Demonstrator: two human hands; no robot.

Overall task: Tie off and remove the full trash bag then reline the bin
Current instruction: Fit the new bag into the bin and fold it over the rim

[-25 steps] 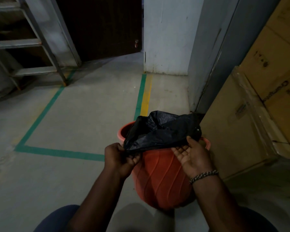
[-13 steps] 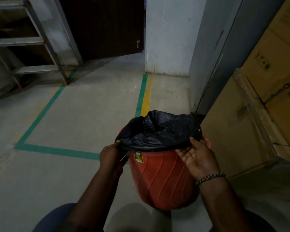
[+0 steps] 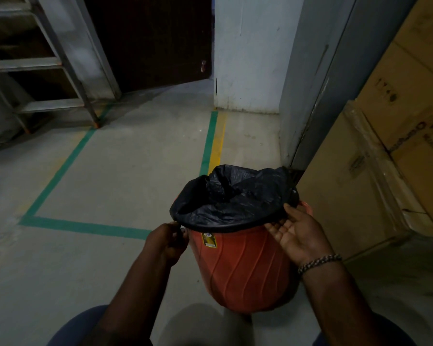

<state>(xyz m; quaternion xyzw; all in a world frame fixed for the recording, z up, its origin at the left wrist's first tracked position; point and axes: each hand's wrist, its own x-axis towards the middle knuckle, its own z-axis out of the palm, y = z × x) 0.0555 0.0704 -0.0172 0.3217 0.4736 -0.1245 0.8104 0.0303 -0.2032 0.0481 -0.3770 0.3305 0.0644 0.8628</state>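
**binguy:** Since the near edge was already down, how was the relining step going? Nearest the camera, the left hand (image 3: 166, 242) was curled tight, fingers pinched on the black liner (image 3: 231, 203) at the bin's left rim. The right hand (image 3: 294, 232) sat palm-up at the right rim, fingers spread loosely, fingertips under the folded edge, not clamped on anything.

**mopsy:** Looked about right to me. The liner was folded over the lip of the orange bin (image 3: 240, 265) along the near side, smooth there. Further back it bunched up in a crumpled heap above the mouth, and a bit of bare rim showed at the far right, beside the right hand.

**binguy:** So what would you have done?

**mopsy:** My guess: hold the pinch on the left as an anchor, slide the right hand round the rim toward the far side, and pull the fold down evenly. Then push the heap down inside so air escapes. Thin plastic like that probably tears if yanked.

**binguy:** Room to work?

**mopsy:** Tight on the right, the cardboard boxes (image 3: 375, 151) stood just beside the bin. Left was open floor with green tape (image 3: 85, 227), and a metal ladder (image 3: 48, 63) far off.
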